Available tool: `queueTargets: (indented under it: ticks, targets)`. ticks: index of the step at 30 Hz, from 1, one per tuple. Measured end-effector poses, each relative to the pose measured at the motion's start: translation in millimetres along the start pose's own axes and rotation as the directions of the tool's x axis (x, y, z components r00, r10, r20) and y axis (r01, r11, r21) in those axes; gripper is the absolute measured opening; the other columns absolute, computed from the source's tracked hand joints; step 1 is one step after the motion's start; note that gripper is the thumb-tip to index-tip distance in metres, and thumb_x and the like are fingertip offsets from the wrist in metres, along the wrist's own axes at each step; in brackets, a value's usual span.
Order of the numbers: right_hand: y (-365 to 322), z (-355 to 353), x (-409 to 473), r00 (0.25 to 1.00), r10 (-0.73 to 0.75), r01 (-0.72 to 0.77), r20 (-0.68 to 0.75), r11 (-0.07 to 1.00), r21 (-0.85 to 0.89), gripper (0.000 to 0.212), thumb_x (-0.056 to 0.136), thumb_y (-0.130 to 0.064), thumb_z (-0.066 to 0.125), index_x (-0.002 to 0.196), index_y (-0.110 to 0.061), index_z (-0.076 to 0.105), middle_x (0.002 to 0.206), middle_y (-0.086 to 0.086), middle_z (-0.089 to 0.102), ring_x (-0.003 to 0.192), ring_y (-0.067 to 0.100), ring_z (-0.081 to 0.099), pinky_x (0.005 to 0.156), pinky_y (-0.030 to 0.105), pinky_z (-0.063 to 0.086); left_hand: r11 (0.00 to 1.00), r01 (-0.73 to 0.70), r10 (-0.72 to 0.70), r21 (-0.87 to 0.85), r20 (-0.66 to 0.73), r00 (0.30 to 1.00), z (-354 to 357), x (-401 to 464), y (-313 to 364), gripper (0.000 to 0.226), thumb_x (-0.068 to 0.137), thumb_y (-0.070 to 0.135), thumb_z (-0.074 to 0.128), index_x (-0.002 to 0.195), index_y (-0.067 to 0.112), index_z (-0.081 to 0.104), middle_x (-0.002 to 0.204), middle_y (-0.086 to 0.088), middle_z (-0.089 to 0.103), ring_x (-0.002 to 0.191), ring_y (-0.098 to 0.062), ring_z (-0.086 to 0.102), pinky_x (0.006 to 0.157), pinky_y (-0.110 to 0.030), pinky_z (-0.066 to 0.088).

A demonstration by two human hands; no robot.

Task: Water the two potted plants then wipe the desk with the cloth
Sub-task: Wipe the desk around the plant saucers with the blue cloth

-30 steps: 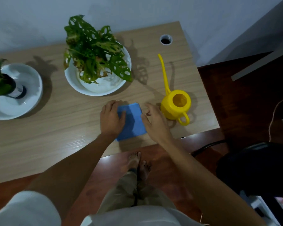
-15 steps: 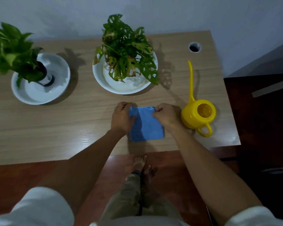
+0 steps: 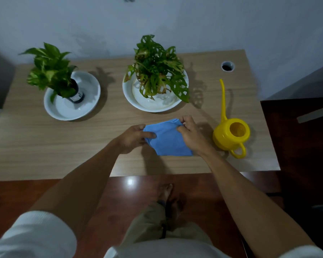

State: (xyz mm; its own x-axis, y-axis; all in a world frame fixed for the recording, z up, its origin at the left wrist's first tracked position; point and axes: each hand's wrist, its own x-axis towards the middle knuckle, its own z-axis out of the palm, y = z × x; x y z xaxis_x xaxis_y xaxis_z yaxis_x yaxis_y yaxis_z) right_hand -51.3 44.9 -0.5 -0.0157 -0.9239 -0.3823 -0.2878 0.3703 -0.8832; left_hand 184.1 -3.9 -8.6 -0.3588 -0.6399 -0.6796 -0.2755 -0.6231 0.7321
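A blue cloth (image 3: 168,140) is held just above the wooden desk (image 3: 45,146) near its front edge. My left hand (image 3: 133,137) pinches the cloth's left edge and my right hand (image 3: 189,133) grips its upper right corner. A green plant in a dark bottle (image 3: 50,71) stands in a white bowl (image 3: 86,107) at the back left. A holey-leaved plant (image 3: 157,71) stands in a second white bowl (image 3: 131,95) at the back middle. The yellow watering can (image 3: 231,135) with a long spout rests on the desk to the right of my right hand.
A round cable hole (image 3: 227,66) is in the desk's back right corner. The desk stands against a pale wall. Reddish floor and my bare feet (image 3: 168,196) show below the front edge. Dark furniture lies to the right.
Both hands closed on the blue cloth and lifted its far edge off the desk, bunching it. The view swung left, bringing the left plant fully into sight.
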Motion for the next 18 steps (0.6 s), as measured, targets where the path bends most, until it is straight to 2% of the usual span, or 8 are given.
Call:
queueTargets:
  ticks: [2, 5, 7, 9, 11, 14, 17, 18]
  targets:
    - [-4, 10, 3, 1.000, 0.009, -0.008, -0.014, 1.000, 0.028, 0.012, 0.105, -0.015, 0.051, 0.115, -0.021, 0.052, 0.110, -0.002, 0.061, 0.096, 0.012, 0.060, 0.081, 0.034, 0.047, 0.996, 0.011, -0.012, -0.087, -0.003, 1.000, -9, -15, 1, 0.040, 0.092, 0.015, 0.072, 0.130, 0.008, 0.066, 0.119, -0.007, 0.074, 0.106, -0.023, 0.071, 0.100, -0.041, 0.054]
    - [-12, 32, 7, 0.999, 0.040, -0.036, -0.034, 0.993, 0.112, 0.017, 0.103, -0.012, 0.053, 0.114, -0.021, 0.063, 0.113, -0.001, 0.069, 0.106, 0.019, 0.067, 0.091, 0.040, 0.053, 0.989, -0.025, 0.015, -0.143, -0.075, 0.997, -21, -32, 4, 0.037, 0.096, 0.024, 0.068, 0.131, 0.013, 0.065, 0.121, -0.008, 0.073, 0.105, -0.025, 0.072, 0.090, -0.042, 0.059]
    - [-20, 49, 8, 0.999, 0.019, -0.013, -0.047, 0.992, 0.128, 0.016, 0.105, -0.010, 0.053, 0.116, -0.016, 0.064, 0.112, 0.000, 0.069, 0.102, 0.016, 0.067, 0.083, 0.026, 0.054, 0.992, -0.033, 0.014, -0.119, -0.161, 0.987, -29, -44, 6, 0.023, 0.099, 0.029, 0.065, 0.121, 0.021, 0.063, 0.118, -0.006, 0.073, 0.099, -0.026, 0.072, 0.084, -0.044, 0.059]
    - [-29, 68, 9, 0.998, -0.027, 0.034, -0.060, 0.994, 0.105, 0.015, 0.106, -0.010, 0.052, 0.118, -0.012, 0.061, 0.109, 0.000, 0.066, 0.092, 0.005, 0.063, 0.073, 0.014, 0.049, 0.997, -0.030, 0.012, -0.074, -0.235, 0.972, -42, -53, 6, 0.015, 0.102, 0.034, 0.060, 0.115, 0.027, 0.057, 0.115, -0.004, 0.070, 0.097, -0.026, 0.071, 0.082, -0.046, 0.060]
    - [-34, 86, 12, 0.997, -0.057, 0.061, -0.058, 0.994, 0.086, 0.013, 0.107, -0.012, 0.052, 0.117, -0.016, 0.059, 0.107, -0.003, 0.066, 0.091, 0.001, 0.061, 0.079, 0.021, 0.048, 0.999, -0.036, 0.026, -0.031, -0.268, 0.963, -53, -60, 4, 0.020, 0.105, 0.038, 0.054, 0.120, 0.026, 0.053, 0.114, -0.003, 0.068, 0.097, -0.024, 0.070, 0.075, -0.044, 0.060]
    - [-42, 111, 21, 0.998, -0.033, 0.035, -0.050, 0.999, 0.040, 0.024, 0.101, -0.009, 0.054, 0.121, -0.020, 0.062, 0.111, 0.000, 0.070, 0.100, 0.017, 0.067, 0.086, 0.036, 0.052, 0.999, -0.033, 0.032, 0.001, -0.283, 0.959, -75, -62, -2, 0.029, 0.106, 0.040, 0.050, 0.128, 0.021, 0.047, 0.119, -0.006, 0.065, 0.100, -0.026, 0.068, 0.068, -0.041, 0.059]
    - [-51, 142, 36, 0.997, 0.040, -0.037, -0.060, 0.998, 0.045, 0.040, 0.093, -0.002, 0.053, 0.127, -0.023, 0.061, 0.118, 0.004, 0.071, 0.106, 0.022, 0.069, 0.087, 0.039, 0.057, 1.000, -0.002, -0.001, -0.007, -0.318, 0.948, -111, -56, -8, 0.030, 0.105, 0.033, 0.053, 0.130, 0.020, 0.042, 0.120, -0.013, 0.062, 0.095, -0.026, 0.066, 0.067, -0.041, 0.059]
    - [-53, 149, 38, 0.996, 0.048, -0.045, -0.070, 0.998, 0.039, 0.043, 0.093, -0.001, 0.053, 0.128, -0.024, 0.058, 0.119, 0.001, 0.070, 0.104, 0.020, 0.069, 0.086, 0.036, 0.058, 1.000, 0.008, -0.012, -0.016, -0.314, 0.949, -121, -52, -10, 0.033, 0.104, 0.029, 0.056, 0.132, 0.020, 0.040, 0.120, -0.014, 0.063, 0.093, -0.026, 0.066, 0.067, -0.041, 0.060]
